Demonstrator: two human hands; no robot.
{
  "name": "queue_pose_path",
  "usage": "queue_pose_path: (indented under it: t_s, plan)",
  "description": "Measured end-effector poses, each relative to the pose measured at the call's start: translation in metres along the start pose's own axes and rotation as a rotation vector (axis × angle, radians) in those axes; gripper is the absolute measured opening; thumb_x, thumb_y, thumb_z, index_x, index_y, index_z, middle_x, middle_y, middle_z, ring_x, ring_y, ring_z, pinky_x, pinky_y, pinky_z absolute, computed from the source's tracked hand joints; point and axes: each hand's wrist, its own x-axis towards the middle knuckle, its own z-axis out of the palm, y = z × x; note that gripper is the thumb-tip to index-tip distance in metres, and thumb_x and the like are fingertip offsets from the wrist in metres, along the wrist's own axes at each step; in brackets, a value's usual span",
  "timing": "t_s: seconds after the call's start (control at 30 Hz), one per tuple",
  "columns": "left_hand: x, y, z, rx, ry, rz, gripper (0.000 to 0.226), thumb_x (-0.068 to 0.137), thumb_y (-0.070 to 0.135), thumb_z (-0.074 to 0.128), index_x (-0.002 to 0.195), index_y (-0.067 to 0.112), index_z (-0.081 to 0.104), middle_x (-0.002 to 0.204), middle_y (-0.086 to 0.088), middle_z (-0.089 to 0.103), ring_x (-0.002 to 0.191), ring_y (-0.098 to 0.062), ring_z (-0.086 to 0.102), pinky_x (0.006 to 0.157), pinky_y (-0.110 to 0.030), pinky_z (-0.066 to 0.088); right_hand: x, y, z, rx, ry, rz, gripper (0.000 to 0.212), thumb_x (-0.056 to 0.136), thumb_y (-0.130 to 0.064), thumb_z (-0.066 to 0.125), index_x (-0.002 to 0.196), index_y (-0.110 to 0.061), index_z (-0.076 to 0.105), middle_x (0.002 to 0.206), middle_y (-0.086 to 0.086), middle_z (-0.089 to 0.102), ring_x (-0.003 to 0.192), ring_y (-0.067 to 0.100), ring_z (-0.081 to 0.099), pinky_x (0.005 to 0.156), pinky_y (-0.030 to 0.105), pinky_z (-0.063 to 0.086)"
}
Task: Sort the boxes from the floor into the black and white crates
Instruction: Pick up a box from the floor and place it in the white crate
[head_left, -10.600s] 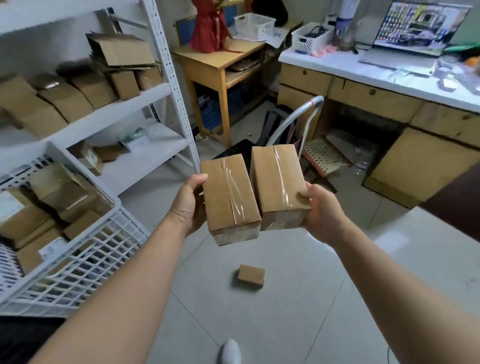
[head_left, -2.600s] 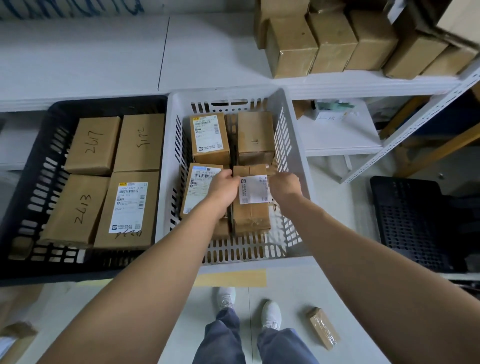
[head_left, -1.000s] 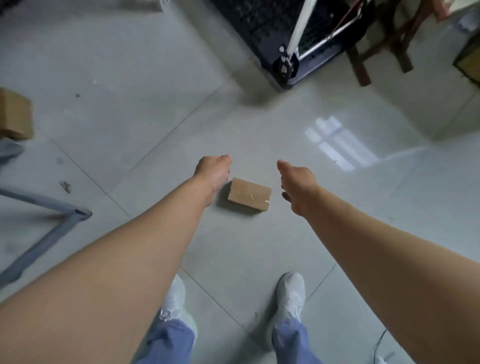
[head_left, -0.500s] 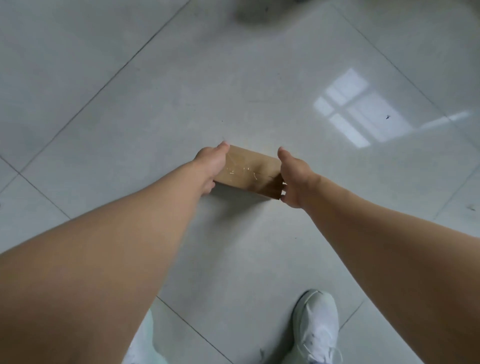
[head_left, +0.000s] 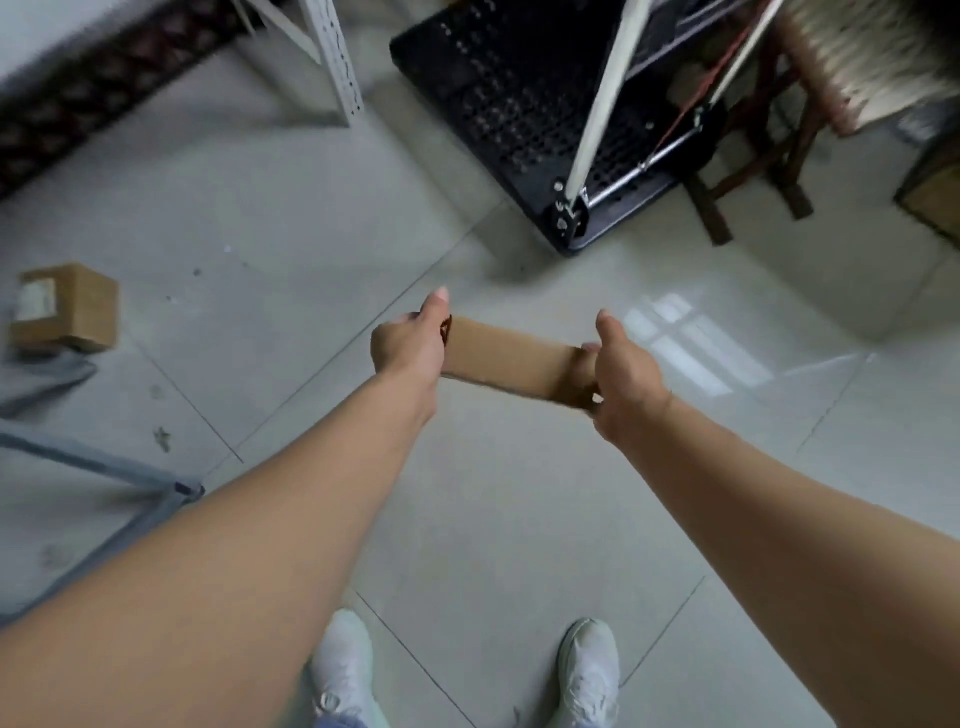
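Between your two hands, out in front of you and over the pale tiled floor (head_left: 519, 519), you hold one brown cardboard box (head_left: 506, 358) by its ends, its long side running left to right and dipping slightly toward the right. Your left hand (head_left: 410, 348) grips the left end, thumb pointing up past the top edge, the other fingers hidden behind the box. Your right hand (head_left: 626, 374) grips the right end, thumb raised and fingers (head_left: 588, 348) curled round the end face. The box looks clear of the tiles, though the blur leaves that uncertain. Well to your left, a smaller box (head_left: 65, 309) with a white label lies on the floor near a grey metal frame (head_left: 93, 462). Ahead of you stands a black perforated trolley (head_left: 519, 98) with a white handle bar (head_left: 602, 93), a wooden stool (head_left: 704, 205) just to its right and a white shelf leg (head_left: 337, 62) to its left. Your white shoes (head_left: 340, 670) show at the bottom edge.
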Motion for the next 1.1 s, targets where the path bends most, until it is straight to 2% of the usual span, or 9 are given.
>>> queue_pose_path:
  t_s: [0.1,0.2,0.33,0.47,0.67,0.77,0.87,0.97,1.1]
  plan:
    - [-0.062,0.071,-0.025,-0.128,0.002,0.059,0.027,0.084,0.028,0.069,0.063,0.015,0.058,0.062,0.001,0.060,0.053,-0.015,0.052,0.049,-0.020,0.039,-0.074,-0.059,-0.007,0.014,-0.001,-0.140,0.042,0.090,-0.045,0.055,0.100,-0.005,0.062,0.090,0.001,0.057,0.082,0.018,0.053,0.073,0.030,0.043]
    - [-0.125,0.130,-0.058,-0.209,0.024,0.100,0.022,0.082,0.012,0.069,0.065,0.017,0.056,0.063,0.000,0.058,0.054,-0.015,0.050,0.051,-0.020,0.039,-0.154,-0.110,-0.015,0.021,-0.001,-0.247,0.026,0.088,-0.038,0.060,0.074,-0.016,0.058,0.079,-0.002,0.056,0.074,0.016,0.054,0.064,0.026,0.043]
    - [-0.205,0.197,-0.117,-0.298,0.038,0.162,0.024,0.080,-0.003,0.063,0.070,0.018,0.059,0.074,-0.003,0.062,0.062,-0.017,0.055,0.050,-0.019,0.039,-0.257,-0.166,-0.016,-0.032,-0.074,-0.332,0.019,0.082,-0.032,0.060,0.080,-0.013,0.059,0.091,0.005,0.059,0.086,0.025,0.058,0.075,0.035,0.047]
    - [-0.270,0.248,-0.192,-0.432,0.110,0.228,0.018,0.081,-0.005,0.063,0.082,0.014,0.061,0.074,-0.002,0.063,0.054,-0.008,0.057,0.042,-0.013,0.042,-0.357,-0.200,0.008,-0.154,-0.214,-0.440,0.018,0.078,-0.029,0.060,0.071,-0.014,0.054,0.078,0.003,0.053,0.076,0.025,0.052,0.069,0.033,0.041]
    - [-0.321,0.285,-0.326,-0.607,0.273,0.294,0.019,0.083,-0.003,0.063,0.091,0.014,0.064,0.087,-0.006,0.068,0.063,-0.013,0.063,0.046,-0.020,0.046,-0.478,-0.204,0.083,-0.228,-0.493,-0.528,0.016,0.085,-0.027,0.059,0.087,-0.011,0.062,0.085,0.005,0.064,0.077,0.022,0.058,0.063,0.029,0.041]
    - [-0.329,0.291,-0.397,-0.668,0.344,0.307,0.019,0.085,-0.003,0.062,0.091,0.015,0.064,0.089,-0.006,0.070,0.064,-0.013,0.065,0.051,-0.024,0.051,-0.529,-0.190,0.131,-0.256,-0.631,-0.565,0.012,0.087,-0.024,0.058,0.082,-0.014,0.060,0.092,0.007,0.066,0.083,0.023,0.062,0.070,0.032,0.049]
    - [-0.324,0.291,-0.464,-0.723,0.396,0.292,0.022,0.085,-0.004,0.060,0.099,0.012,0.065,0.091,-0.009,0.069,0.070,-0.018,0.066,0.064,-0.032,0.054,-0.574,-0.172,0.180,-0.304,-0.735,-0.618,0.015,0.088,-0.023,0.057,0.074,-0.016,0.056,0.080,0.005,0.063,0.068,0.016,0.061,0.060,0.022,0.050]
    - [-0.311,0.288,-0.522,-0.716,0.420,0.270,0.027,0.085,-0.003,0.061,0.107,0.011,0.065,0.096,-0.009,0.068,0.071,-0.017,0.067,0.072,-0.034,0.056,-0.605,-0.152,0.230,-0.385,-0.772,-0.635,0.017,0.088,-0.026,0.055,0.083,-0.011,0.061,0.089,0.009,0.071,0.084,0.021,0.068,0.077,0.034,0.055]
    - [-0.288,0.288,-0.578,-0.715,0.429,0.257,0.035,0.085,-0.004,0.060,0.118,0.008,0.063,0.113,-0.015,0.067,0.100,-0.027,0.066,0.091,-0.044,0.054,-0.631,-0.133,0.285,-0.394,-0.785,-0.584,0.033,0.084,-0.027,0.055,0.104,-0.003,0.064,0.105,0.018,0.069,0.102,0.030,0.065,0.086,0.047,0.051]
